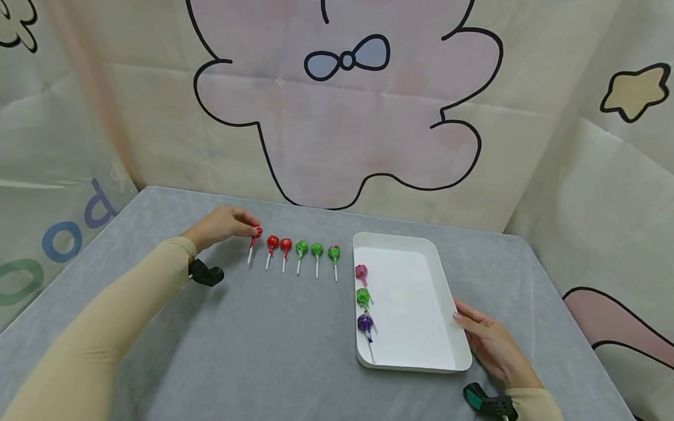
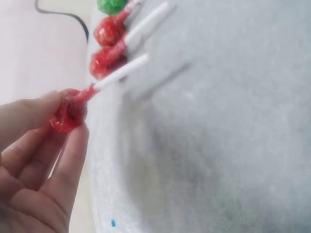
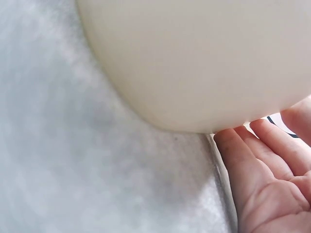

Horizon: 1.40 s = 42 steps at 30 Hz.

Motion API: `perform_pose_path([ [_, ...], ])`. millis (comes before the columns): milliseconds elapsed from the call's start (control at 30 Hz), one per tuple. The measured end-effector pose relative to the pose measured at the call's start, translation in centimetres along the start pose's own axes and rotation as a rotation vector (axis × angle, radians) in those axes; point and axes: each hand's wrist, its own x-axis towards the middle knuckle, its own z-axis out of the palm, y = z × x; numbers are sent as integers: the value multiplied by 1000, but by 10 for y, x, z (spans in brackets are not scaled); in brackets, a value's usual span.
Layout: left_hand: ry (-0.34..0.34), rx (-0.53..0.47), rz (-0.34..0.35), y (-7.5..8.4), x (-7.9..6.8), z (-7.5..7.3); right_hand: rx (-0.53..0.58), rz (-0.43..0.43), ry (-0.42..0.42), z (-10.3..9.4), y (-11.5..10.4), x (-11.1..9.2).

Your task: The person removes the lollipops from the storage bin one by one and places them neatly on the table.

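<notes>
My left hand [image 1: 224, 227] pinches a red-wrapped lollipop [image 2: 71, 114] by its candy head, thumb on one side and fingers on the other. Its white stick points towards me, with a shadow apart from it on the cloth. Right beside it, two red lollipops [image 1: 272, 242] and several green lollipops [image 1: 317, 250] lie in a row, sticks towards me. My right hand [image 1: 492, 346] touches the right side of a white tray [image 1: 418, 304], fingers fairly straight against it. Along the tray's left wall lie a pink lollipop [image 1: 361, 271], a green one [image 1: 363, 297] and a purple one [image 1: 365, 323].
A grey cloth [image 1: 271, 366] covers the table. Printed fabric hangs behind it and along both sides. A small blue speck [image 2: 113, 223] shows near the table's edge in the left wrist view.
</notes>
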Motion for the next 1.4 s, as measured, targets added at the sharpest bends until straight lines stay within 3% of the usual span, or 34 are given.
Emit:
perform_pose_path([
  [333,11,-21,-21,-16,12,0,-9,-21,-20,0,-1,-1],
  [667,33,48,-23,-16,13,9,9,-14,-15,-1,0,-1],
  [1100,54,54,-50,-19,16,14,-1,-13,-21,0,-2,0],
  [1233,100,67,-49,-15,12,13,-4,-4,-13,0,-3,0],
  [1400,224,52,-84,6,6,18,-14,14,8,1,-3,0],
])
